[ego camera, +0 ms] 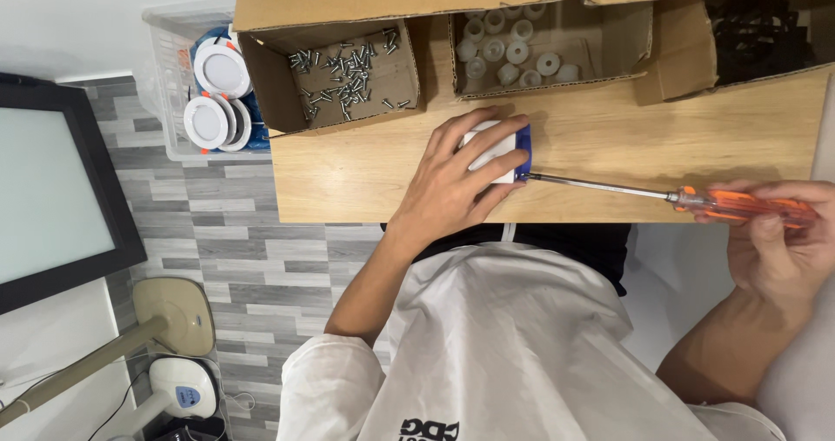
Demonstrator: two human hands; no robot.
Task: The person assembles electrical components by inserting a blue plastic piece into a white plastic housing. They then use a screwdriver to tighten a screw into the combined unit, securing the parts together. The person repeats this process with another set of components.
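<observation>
Head view: left hand clamps a small white-and-blue part against the wooden table; right hand grips an orange-handled screwdriver, tip at the part's near side. Seemingly driving a screw; next needs steady twisting pressure

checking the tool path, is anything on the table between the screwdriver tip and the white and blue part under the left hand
Nothing visible does. The screwdriver, held by the right hand, runs over bare table and its tip meets the blue edge of the white and blue part, which the left hand covers.
</observation>
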